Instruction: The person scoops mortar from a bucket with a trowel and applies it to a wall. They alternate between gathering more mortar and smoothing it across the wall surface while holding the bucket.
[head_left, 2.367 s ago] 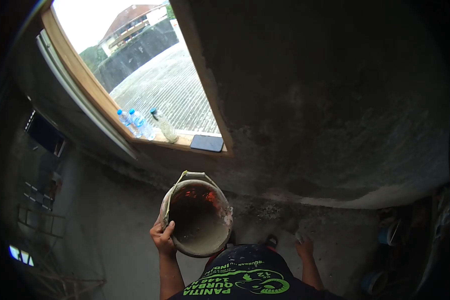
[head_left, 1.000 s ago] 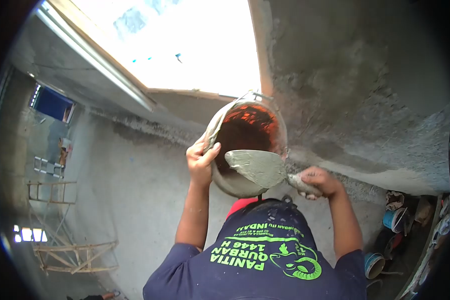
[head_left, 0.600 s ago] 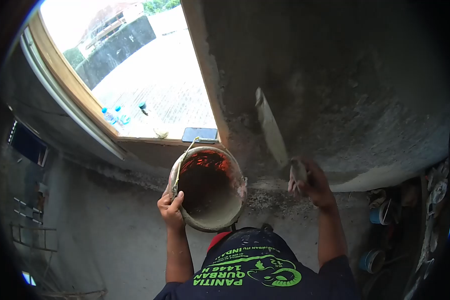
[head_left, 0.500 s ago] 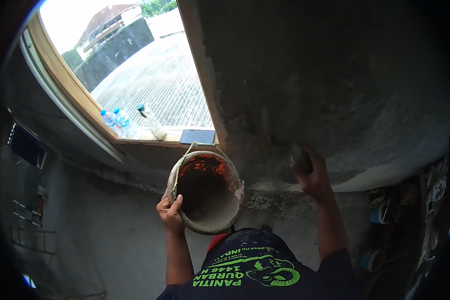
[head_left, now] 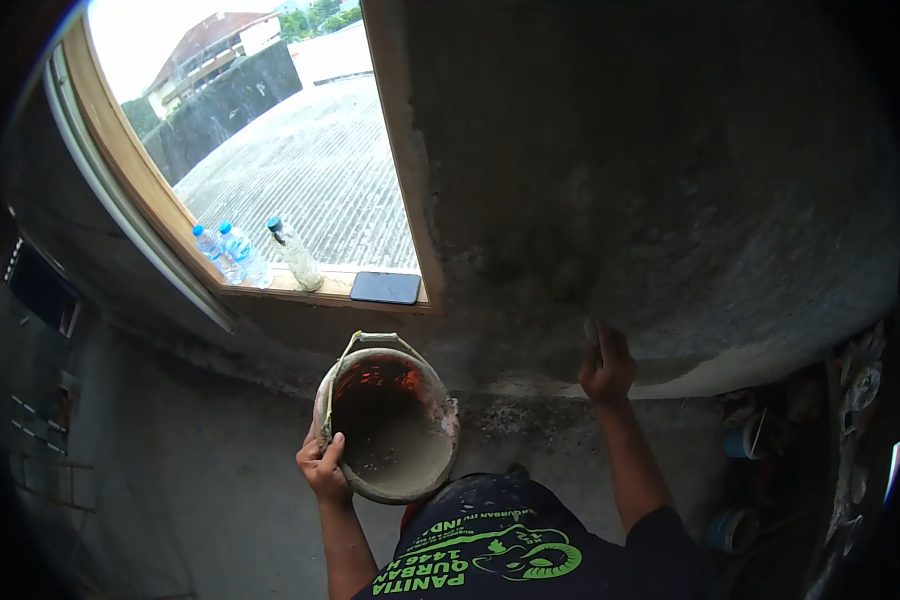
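My left hand (head_left: 324, 468) grips the left rim of a bucket (head_left: 448, 440), thumb over the edge and the other fingers outside. The bucket is tilted so its mouth faces me. Wet grey mortar (head_left: 400, 460) lies inside, and orange-red shows on its upper inner wall. The wire handle stands raised above the far rim. Close to the dark plastered wall (head_left: 670, 220), my right hand (head_left: 608, 372) is closed, its fingers pointing up. A small greyish edge shows by the fingertips, too dim to name.
A phone (head_left: 384, 288) lies on the wooden window sill, beside a cloudy bottle (head_left: 297, 258) and two clear bottles with blue caps (head_left: 232, 250). Buckets (head_left: 738, 528) stand on the floor at right. A ladder-like frame (head_left: 55, 478) is at far left.
The bucket and my left hand sit lower and further left in view, partly because the view shifted. My right hand has come down the wall, and the dark tool in it no longer shows clearly.
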Available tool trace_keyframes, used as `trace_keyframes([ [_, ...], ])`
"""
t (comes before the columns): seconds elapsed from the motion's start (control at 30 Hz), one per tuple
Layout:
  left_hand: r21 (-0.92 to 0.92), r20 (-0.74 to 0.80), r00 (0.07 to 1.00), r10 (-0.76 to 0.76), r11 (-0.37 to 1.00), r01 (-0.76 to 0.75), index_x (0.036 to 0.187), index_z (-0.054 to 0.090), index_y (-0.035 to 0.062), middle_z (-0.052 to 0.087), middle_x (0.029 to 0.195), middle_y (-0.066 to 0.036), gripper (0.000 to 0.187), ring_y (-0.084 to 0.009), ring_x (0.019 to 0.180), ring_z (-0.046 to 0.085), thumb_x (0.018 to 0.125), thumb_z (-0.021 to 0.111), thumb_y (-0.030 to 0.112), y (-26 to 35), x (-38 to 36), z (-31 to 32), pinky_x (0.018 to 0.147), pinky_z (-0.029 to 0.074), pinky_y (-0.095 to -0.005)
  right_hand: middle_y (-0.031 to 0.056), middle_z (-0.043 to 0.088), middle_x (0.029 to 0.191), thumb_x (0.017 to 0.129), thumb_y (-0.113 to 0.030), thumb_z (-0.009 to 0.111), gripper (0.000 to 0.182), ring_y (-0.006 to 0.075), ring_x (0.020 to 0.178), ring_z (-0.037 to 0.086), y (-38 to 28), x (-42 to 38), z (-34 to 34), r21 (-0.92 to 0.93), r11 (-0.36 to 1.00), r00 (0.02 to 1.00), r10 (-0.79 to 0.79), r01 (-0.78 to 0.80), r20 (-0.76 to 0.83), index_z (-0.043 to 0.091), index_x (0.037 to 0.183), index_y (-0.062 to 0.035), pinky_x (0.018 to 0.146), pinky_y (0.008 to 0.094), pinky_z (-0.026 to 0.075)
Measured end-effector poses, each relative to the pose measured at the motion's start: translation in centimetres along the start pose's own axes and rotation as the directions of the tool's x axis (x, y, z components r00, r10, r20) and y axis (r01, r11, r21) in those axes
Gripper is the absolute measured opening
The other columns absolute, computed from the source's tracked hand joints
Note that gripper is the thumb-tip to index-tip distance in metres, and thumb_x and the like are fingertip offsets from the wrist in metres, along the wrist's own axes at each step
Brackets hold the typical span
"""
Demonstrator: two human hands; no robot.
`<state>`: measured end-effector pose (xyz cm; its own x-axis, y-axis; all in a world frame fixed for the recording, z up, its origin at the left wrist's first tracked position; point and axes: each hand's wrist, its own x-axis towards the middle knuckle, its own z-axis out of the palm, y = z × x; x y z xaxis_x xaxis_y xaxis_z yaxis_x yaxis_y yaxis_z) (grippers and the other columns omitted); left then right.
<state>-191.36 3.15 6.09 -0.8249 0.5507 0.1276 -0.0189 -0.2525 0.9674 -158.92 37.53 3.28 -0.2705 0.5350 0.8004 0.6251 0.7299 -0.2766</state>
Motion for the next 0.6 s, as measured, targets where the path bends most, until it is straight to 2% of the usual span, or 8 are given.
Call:
trace_keyframes([
  [0.07, 0.008, -0.012, 0.998, -0.055, 0.998, 0.055, 0.129, 0.069, -0.0179, 0.069, 0.138, -0.022, 0.043, -0.0248, 0.122, 0.069, 0.089, 0.066, -0.004, -0.2, -0.1, -0.7, 0.105, 0.05, -0.0332, 0.0143, 0.073, 0.107, 0.095, -0.017, 0.075, 0.046, 0.0346, 0.088, 0.076, 0.4, 0.4, -0.1, 0.091, 0.994, 0.996, 0.05, -0.056, 0.071, 0.069, 0.14, -0.0096, 0.072, 0.0423, 0.063],
  [0.13, 0.034, -0.031, 0.999, -0.041, 0.999, 0.042, 0.127, 0.07, -0.0179, 0.07, 0.137, -0.022, 0.041, -0.0249, 0.121, 0.069, 0.089, 0.066, -0.004, 0.0, 0.3, 0.0, 0.105, 0.05, -0.0332, 0.016, 0.073, 0.106, 0.095, -0.015, 0.075, 0.046, 0.0356, 0.089, 0.076, -1.0, 3.9, -0.3, 0.128, 0.987, 0.995, -0.098, 0.1, -0.027, 0.068, 0.139, -0.0066, 0.072, 0.0433, 0.063],
  [0.27, 0.109, -0.017, 1.0, 0.004, 0.994, -0.002, 0.125, 0.071, -0.0175, 0.07, 0.137, -0.022, 0.039, -0.0256, 0.121, 0.069, 0.089, 0.066, -0.004, 0.1, -0.5, -0.3, 0.105, 0.05, -0.034, 0.0147, 0.072, 0.106, 0.096, -0.018, 0.074, 0.045, 0.0336, 0.086, 0.076, -4.4, 10.3, 1.0, 0.125, 0.979, 0.984, -0.148, 0.159, -0.096, 0.068, 0.14, -0.0111, 0.07, 0.0431, 0.063],
  [0.33, 0.105, -0.025, 1.0, -0.01, 0.994, 0.013, 0.125, 0.071, -0.0175, 0.069, 0.138, -0.022, 0.039, -0.0259, 0.121, 0.069, 0.089, 0.066, -0.005, 0.3, -1.3, -1.1, 0.106, 0.05, -0.0342, 0.0122, 0.071, 0.106, 0.095, -0.022, 0.075, 0.047, 0.0307, 0.081, 0.075, -5.7, 10.9, 1.4, 0.042, 0.987, 0.987, -0.158, 0.157, 0.035, 0.069, 0.141, -0.0173, 0.067, 0.0417, 0.062],
  [0.37, 0.097, -0.041, 0.999, -0.022, 0.995, 0.026, 0.125, 0.072, -0.0174, 0.069, 0.138, -0.023, 0.039, -0.0262, 0.122, 0.069, 0.089, 0.066, -0.005, 0.3, -1.0, -1.0, 0.106, 0.05, -0.0344, 0.0122, 0.071, 0.106, 0.095, -0.022, 0.075, 0.047, 0.0307, 0.081, 0.075, -5.3, 10.6, 1.7, 0.038, 0.988, 0.988, -0.152, 0.151, 0.028, 0.069, 0.141, -0.0173, 0.067, 0.0417, 0.062],
  [0.43, 0.062, -0.043, 0.999, -0.013, 0.998, 0.016, 0.125, 0.072, -0.0175, 0.069, 0.139, -0.023, 0.039, -0.0268, 0.122, 0.069, 0.089, 0.065, -0.005, 0.0, -0.7, -1.0, 0.107, 0.05, -0.0347, 0.0095, 0.07, 0.106, 0.093, -0.026, 0.076, 0.049, 0.0278, 0.077, 0.074, -3.6, 8.5, 2.7, -0.017, 0.967, 0.964, -0.251, 0.253, 0.089, 0.07, 0.142, -0.0222, 0.065, 0.0399, 0.061],
  [0.53, 0.027, -0.037, 0.999, 0.014, 1.0, -0.013, 0.125, 0.071, -0.0179, 0.068, 0.14, -0.024, 0.04, -0.0282, 0.124, 0.068, 0.088, 0.065, -0.006, 0.1, -1.2, -1.4, 0.108, 0.049, -0.0353, 0.0082, 0.071, 0.104, 0.092, -0.026, 0.078, 0.05, 0.027, 0.076, 0.074, -1.0, 4.8, 0.9, -0.067, 0.955, 0.943, -0.271, 0.288, 0.192, 0.071, 0.141, -0.0215, 0.064, 0.0396, 0.061],
  [0.6, 0.032, -0.016, 0.999, 0.029, 0.999, -0.028, 0.126, 0.07, -0.0185, 0.067, 0.142, -0.025, 0.041, -0.0298, 0.127, 0.067, 0.088, 0.064, -0.006, 0.3, -1.4, -1.5, 0.111, 0.048, -0.0359, 0.0083, 0.071, 0.104, 0.092, -0.025, 0.077, 0.049, 0.027, 0.076, 0.074, 0.5, 4.7, -0.9, -0.051, 0.958, 0.945, -0.269, 0.283, 0.184, 0.071, 0.14, -0.0207, 0.064, 0.0402, 0.061],
])
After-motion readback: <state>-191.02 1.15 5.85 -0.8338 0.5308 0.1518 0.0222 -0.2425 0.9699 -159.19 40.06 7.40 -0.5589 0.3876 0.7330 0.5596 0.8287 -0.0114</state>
